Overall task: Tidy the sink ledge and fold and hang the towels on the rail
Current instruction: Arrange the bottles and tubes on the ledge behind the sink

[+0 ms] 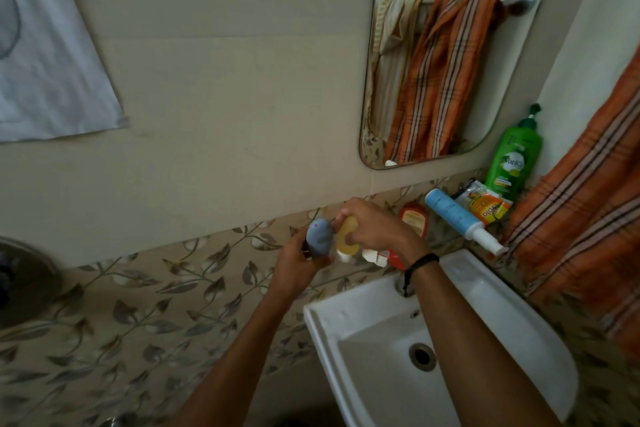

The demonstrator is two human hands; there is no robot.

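My left hand (pixel 300 265) grips a small grey-blue bottle (pixel 319 236) above the ledge, left of the sink. Right beside it, my right hand (pixel 375 229) is closed around a yellow bottle (pixel 347 240) with a white cap pointing down. On the ledge behind lie a red-capped orange bottle (pixel 412 217), a blue and white tube (pixel 457 215), an orange sachet (pixel 486 206) and an upright green pump bottle (pixel 516 158). An orange striped towel (pixel 581 218) hangs at the right edge. The mirror (pixel 450 55) reflects the rail with an orange towel and a beige one bunched on it.
The white sink (pixel 502 319) sits below my right arm, its tap base (pixel 405 288) partly hidden by my wrist. A white cloth (pixel 45 55) hangs on the wall at upper left. A dark round fixture (pixel 20 274) is at the left edge.
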